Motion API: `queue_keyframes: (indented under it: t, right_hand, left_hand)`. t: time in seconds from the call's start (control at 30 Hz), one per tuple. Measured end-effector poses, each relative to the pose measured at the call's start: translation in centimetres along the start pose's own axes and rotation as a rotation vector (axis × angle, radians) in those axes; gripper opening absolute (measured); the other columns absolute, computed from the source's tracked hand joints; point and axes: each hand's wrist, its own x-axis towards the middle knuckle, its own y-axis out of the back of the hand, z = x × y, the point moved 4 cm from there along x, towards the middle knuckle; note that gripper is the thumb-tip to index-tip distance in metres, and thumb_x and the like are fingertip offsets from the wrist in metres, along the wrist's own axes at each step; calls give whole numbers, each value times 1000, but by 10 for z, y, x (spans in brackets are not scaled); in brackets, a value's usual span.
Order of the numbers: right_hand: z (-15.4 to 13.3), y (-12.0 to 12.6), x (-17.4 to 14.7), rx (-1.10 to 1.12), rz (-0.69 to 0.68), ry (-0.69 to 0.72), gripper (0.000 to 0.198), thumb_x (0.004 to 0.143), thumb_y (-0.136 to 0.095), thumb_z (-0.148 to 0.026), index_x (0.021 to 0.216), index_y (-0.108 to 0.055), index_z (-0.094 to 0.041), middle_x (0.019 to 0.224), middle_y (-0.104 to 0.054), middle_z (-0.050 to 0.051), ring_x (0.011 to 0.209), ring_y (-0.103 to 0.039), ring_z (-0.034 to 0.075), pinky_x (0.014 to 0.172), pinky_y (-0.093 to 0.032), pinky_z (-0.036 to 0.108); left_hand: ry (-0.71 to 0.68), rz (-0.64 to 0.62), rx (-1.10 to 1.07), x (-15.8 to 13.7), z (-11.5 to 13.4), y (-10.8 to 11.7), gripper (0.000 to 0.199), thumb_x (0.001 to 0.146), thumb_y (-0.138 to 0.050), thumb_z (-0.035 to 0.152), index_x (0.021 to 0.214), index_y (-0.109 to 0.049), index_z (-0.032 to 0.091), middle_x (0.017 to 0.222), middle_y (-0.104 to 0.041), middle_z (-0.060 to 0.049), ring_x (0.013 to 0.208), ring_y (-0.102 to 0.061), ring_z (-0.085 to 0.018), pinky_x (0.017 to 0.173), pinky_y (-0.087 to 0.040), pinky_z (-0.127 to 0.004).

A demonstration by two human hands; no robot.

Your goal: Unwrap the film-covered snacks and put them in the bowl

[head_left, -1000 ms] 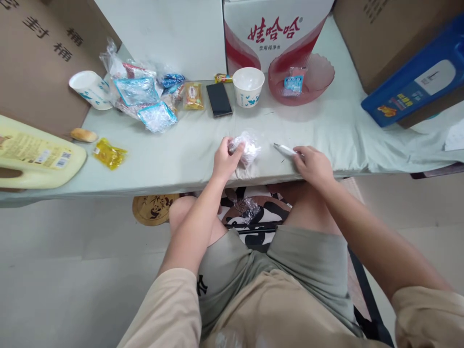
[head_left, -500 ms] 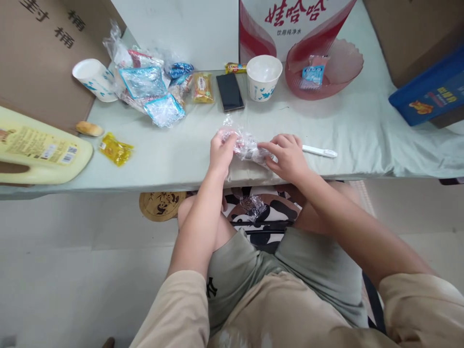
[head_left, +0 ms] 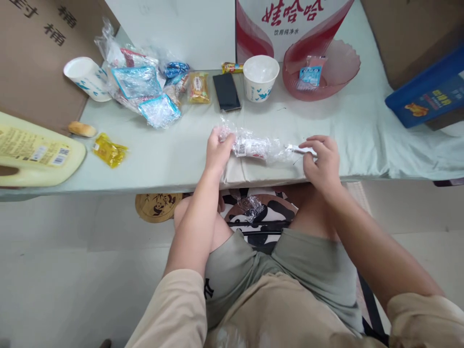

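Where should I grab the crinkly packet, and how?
Probably pinch the packet by its left end, coming from the left, as the left hand does: it stretches sideways, and the tool in the right hand points at its right end.

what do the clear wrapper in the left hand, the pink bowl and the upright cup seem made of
Clear wrapper: thin, glossy plastic film, by its crinkles and glints. Pink bowl: translucent and smooth, so plastic or glass; I can't tell which. Upright cup: probably smooth paper, given its blue print and disposable shape.
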Motion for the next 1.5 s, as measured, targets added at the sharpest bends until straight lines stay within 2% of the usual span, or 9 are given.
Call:
queue_keyframes:
  t: [0.13,0.3,0.43,0.63,0.83,0.93,1.1,1.27,1.5]
  right_hand:
    - [-30,-14,21,82,-201,127,53,83,-62,-35,133,-58,-17,119,-69,15,115,-60,32,99,-46,48]
    - [-53,-41,19,-68,-453,115,26,87,-54,-26,107,-71,-21,74,-67,5,70,-60,22,72,-44,36]
    - [-70,-47,-8,-7,-404,180,30,92,-45,-25,102,-73,-18,101,-71,11,73,-61,19,64,-43,32]
    - [-102,-57,-33,173,-745,417,29,94,-52,-32,113,-73,-26,112,-73,6,86,-66,21,74,-49,33]
    - [-81,-37,9,52,-257,131,44,86,-61,-37,125,-64,-17,125,-66,18,112,-63,34,92,-50,47]
    - [-64,-39,18,168,-301,1,72,76,-74,-42,141,-51,-17,130,-64,19,114,-63,36,93,-51,51]
    - [-56,-46,5,817,-486,-166,76,74,-75,-66,131,-51,-23,123,-69,13,111,-67,30,96,-54,47]
    - [-48,-61,-16,1001,-455,-349,70,80,-61,-77,128,-44,-29,126,-67,12,106,-70,29,85,-59,46]
    - [-14,-22,14,661,-70,-362,49,79,-71,-37,119,-46,-24,124,-67,17,114,-65,30,95,-53,42]
  left_hand:
    - [7,-126,-73,0,1,-10,21,79,-74,29,96,-64,22,95,-68,-6,93,-69,-21,80,-55,-32]
    - [-55,43,36,0,3,4,38,80,-77,53,98,-59,25,100,-66,-5,101,-67,-22,82,-52,-32]
    - [28,38,381,-11,2,17,50,79,-72,67,65,-53,23,67,-56,-3,79,-64,-21,70,-46,-31]
    - [16,-195,402,-28,6,4,27,76,-80,39,67,-62,21,61,-56,0,62,-53,-16,64,-41,-31]
    - [94,-338,-64,-32,17,-11,15,83,-65,25,73,-56,20,83,-66,-4,86,-67,-19,82,-55,-35]
    - [106,-532,-279,-41,30,-18,18,82,-65,30,74,-53,20,110,-73,-6,111,-70,-25,94,-58,-43]
    - [137,-646,-318,-49,40,-11,31,81,-66,48,74,-52,21,101,-76,-8,106,-74,-32,80,-62,-50]
    - [148,-494,-332,-38,40,4,32,80,-57,52,79,-49,22,116,-73,-11,113,-71,-37,54,-54,-33]
    - [389,5,-394,-11,12,20,24,64,-61,35,76,-45,22,95,-72,-9,87,-75,-21,35,-21,-20]
